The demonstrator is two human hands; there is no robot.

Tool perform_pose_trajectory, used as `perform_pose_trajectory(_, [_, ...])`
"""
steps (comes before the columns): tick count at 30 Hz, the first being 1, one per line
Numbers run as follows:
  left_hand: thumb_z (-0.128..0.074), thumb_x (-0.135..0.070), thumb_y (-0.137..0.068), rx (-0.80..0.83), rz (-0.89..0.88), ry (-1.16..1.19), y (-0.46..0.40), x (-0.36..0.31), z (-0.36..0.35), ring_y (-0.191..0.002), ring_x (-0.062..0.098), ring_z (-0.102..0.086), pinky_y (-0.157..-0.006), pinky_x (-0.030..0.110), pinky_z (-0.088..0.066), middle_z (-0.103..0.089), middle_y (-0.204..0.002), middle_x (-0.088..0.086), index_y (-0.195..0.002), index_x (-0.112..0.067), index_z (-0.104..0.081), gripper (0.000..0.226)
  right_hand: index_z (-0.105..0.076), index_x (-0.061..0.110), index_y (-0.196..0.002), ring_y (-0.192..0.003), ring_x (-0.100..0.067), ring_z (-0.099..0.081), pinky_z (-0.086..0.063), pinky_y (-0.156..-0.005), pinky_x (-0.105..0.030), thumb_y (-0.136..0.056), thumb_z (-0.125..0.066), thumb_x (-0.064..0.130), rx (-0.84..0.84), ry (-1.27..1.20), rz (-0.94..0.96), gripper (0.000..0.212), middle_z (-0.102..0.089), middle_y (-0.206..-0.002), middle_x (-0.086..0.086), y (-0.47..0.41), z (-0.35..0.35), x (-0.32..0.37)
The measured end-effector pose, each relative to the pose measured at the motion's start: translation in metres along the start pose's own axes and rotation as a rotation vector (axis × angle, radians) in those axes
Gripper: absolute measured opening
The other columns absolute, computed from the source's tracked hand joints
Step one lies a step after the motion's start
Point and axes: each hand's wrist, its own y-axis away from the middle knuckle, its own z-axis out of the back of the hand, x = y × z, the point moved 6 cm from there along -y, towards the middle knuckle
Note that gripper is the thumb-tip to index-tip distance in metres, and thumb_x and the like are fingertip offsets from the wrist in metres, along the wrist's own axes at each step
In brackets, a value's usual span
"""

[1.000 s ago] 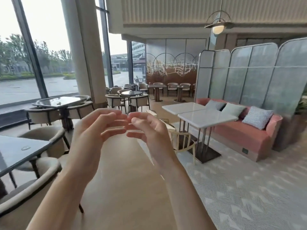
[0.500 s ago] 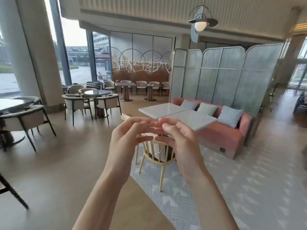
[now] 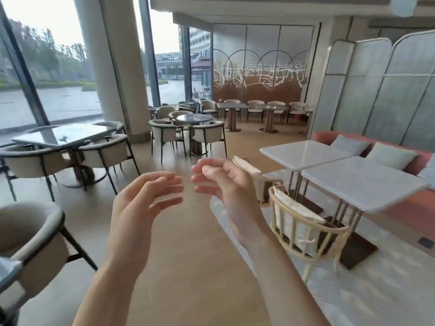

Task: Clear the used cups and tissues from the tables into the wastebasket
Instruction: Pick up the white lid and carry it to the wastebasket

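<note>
No used cup, tissue or wastebasket can be made out clearly. A small pale scrap (image 3: 64,138) is seen on the glass-topped desk (image 3: 61,135) by the window at the left, but what it is cannot be told. A small dark red object (image 3: 220,100), too small to name, stands on the far square desk (image 3: 232,105) before the patterned wall.

The left hand (image 3: 141,203) and the right hand (image 3: 226,184) are held up side by side in the middle of the view, palms turned toward each other, fingers loosely curved and spread. Nothing is held in either hand; both are released, and their fingertips are close together but apart.

Beyond the hands, a round desk (image 3: 194,118) is ringed by beige armchairs (image 3: 164,132). To the right, two white marble-topped desks (image 3: 362,182) are set end to end in front of a pink sofa (image 3: 421,203) bearing cushions (image 3: 390,155). A pale wooden chair (image 3: 303,222) is drawn up to the nearer white desk, on a patterned grey rug (image 3: 353,290). Tall grey screen panels (image 3: 376,90) stand behind the sofa. A thick column (image 3: 110,67) rises between the large windows at the left. A beige armchair (image 3: 30,234) is seen at the lower left edge.
</note>
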Motion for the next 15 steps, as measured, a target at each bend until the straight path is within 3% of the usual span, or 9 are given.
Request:
perform_pose_trajectory(5, [-0.05,-0.003,-0.098,-0.31,-0.047,-0.087,-0.09,0.009,0.101,-0.091,0.028,-0.073,-0.087,0.045,-0.057,-0.077,-0.092,0.013,-0.09,-0.007,-0.074,0.025,-0.071,0.007,-0.11,-0.1,-0.026,-0.073,-0.06,-0.092,-0.04,-0.083,-0.061,0.03,0.319,-0.043,-0.117,0.037,-0.076,-0.106,-0.011,-0.115,-0.122,-0.07])
perform_pose_trajectory(9, [-0.063,-0.013,-0.087,-0.582,-0.091,-0.154,-0.122,-0.006,0.191,-0.089,0.027,-0.073,-0.082,0.039,-0.06,-0.077,-0.09,0.013,-0.086,-0.011,-0.076,0.014,-0.071,0.004,-0.109,-0.094,-0.021,-0.072,-0.061,-0.088,-0.037,-0.094,-0.066,0.016,0.565,-0.113,-0.203,0.02,-0.076,-0.105,-0.013,-0.168,-0.223,-0.118])
perform_pose_trajectory(11, [-0.061,-0.021,-0.079,-0.717,-0.093,-0.197,-0.123,-0.009,0.237,-0.09,0.026,-0.074,-0.079,0.036,-0.06,-0.078,-0.092,0.012,-0.088,-0.012,-0.077,0.02,-0.071,0.003,-0.107,-0.093,-0.021,-0.072,-0.06,-0.089,-0.038,-0.096,-0.064,0.011,0.674,-0.156,-0.245,0.016,-0.076,-0.105,-0.016,-0.179,-0.271,-0.142])
perform_pose_trajectory(15, [-0.059,-0.027,-0.079,-0.932,-0.121,-0.26,-0.119,-0.006,0.324,-0.092,0.028,-0.075,-0.087,0.045,-0.057,-0.078,-0.096,0.012,-0.094,-0.011,-0.075,0.027,-0.072,0.004,-0.107,-0.09,-0.02,-0.073,-0.06,-0.08,-0.031,-0.083,-0.065,0.023,0.837,-0.189,-0.311,0.031,-0.077,-0.101,-0.011,-0.19,-0.363,-0.192])
